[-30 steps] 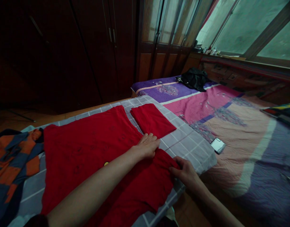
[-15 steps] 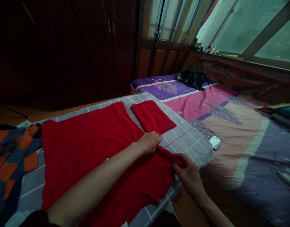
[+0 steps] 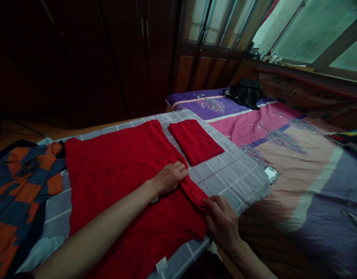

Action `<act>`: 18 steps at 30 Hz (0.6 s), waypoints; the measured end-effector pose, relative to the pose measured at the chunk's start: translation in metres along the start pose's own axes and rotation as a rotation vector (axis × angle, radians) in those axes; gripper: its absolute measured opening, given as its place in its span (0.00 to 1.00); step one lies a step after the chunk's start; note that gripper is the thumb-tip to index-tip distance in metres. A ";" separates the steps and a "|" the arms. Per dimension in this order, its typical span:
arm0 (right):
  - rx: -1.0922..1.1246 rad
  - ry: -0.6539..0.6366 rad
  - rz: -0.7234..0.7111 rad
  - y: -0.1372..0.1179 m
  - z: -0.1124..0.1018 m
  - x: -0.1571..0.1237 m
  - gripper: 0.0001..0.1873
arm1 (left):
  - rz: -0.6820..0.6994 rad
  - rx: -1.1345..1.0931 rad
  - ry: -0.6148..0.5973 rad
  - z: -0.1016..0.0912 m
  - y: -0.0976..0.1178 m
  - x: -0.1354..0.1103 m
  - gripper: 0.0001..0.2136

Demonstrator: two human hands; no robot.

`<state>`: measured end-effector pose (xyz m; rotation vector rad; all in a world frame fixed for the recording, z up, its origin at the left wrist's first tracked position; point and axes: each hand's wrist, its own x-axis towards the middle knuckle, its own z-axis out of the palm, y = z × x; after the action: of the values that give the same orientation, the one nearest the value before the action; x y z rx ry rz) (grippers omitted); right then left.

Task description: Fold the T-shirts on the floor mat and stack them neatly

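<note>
A red garment [image 3: 120, 162] lies spread over the grey checked cloth [image 3: 239, 166], with a white tag showing near its lower edge. My left hand [image 3: 170, 177] is closed on the garment's far edge, fingers pinching the fabric. Farther right along that edge, my right hand [image 3: 223, 219] grips the fabric too, between thumb and fingers. The strip of edge between both hands is raised and folded inward. Just beyond my left hand, a folded red cloth [image 3: 196, 141] lies flat. A dark round spot on the garment is partly hidden by my left forearm.
At the left lies an orange and blue checked garment [image 3: 30, 178], with a pale cloth [image 3: 41, 250] below it. Rightward, a bed with a patchwork cover [image 3: 289, 155] carries a black garment [image 3: 245, 93] and a phone [image 3: 271, 174]. Dark wardrobes [image 3: 132, 58] stand behind.
Both hands have drawn the garment's right edge inward, to the left, and the strip between them is more folded over. The view has shifted slightly.
</note>
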<state>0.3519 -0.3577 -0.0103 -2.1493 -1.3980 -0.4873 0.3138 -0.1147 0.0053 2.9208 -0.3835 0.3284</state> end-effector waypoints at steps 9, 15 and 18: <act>0.106 -0.115 -0.096 -0.013 -0.021 -0.005 0.10 | 0.003 0.089 -0.066 -0.020 -0.001 -0.020 0.06; 0.145 -0.067 -0.082 -0.026 -0.025 0.012 0.10 | -0.006 0.008 0.073 -0.020 0.016 -0.020 0.07; 0.099 -0.204 -0.096 -0.030 -0.019 0.020 0.07 | 0.007 0.023 0.011 -0.015 0.018 -0.021 0.07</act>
<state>0.3323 -0.3444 0.0229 -2.1061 -1.6063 -0.2330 0.2860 -0.1243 0.0171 2.9399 -0.3903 0.3519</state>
